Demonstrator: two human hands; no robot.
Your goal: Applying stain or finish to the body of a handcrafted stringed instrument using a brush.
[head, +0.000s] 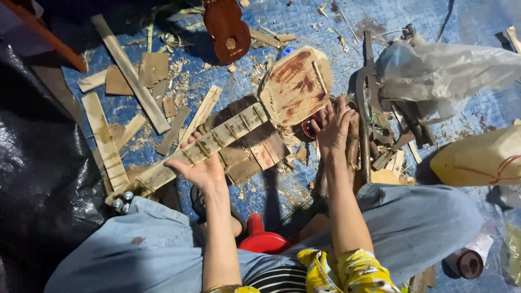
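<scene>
My left hand [199, 169] is palm up under the fretted neck [217, 138] of an unfinished small wooden string instrument, gripping it. Its pale round body [296, 84], smeared with reddish stain, points away from me; silver tuning pegs [122, 201] sit at the near end by my left knee. My right hand [332, 127] hovers with spread fingers just right of the body, above a small red tin [309, 129] and dark tools. It holds nothing.
Wood strips [130, 70], offcuts and shavings litter a blue tarp [477, 108]. A finished brown instrument [228, 30] lies at the far edge. Metal tools [374, 103], a plastic bag [450, 68] and a tan jug [480, 157] lie right. A red object [263, 239] sits between my legs.
</scene>
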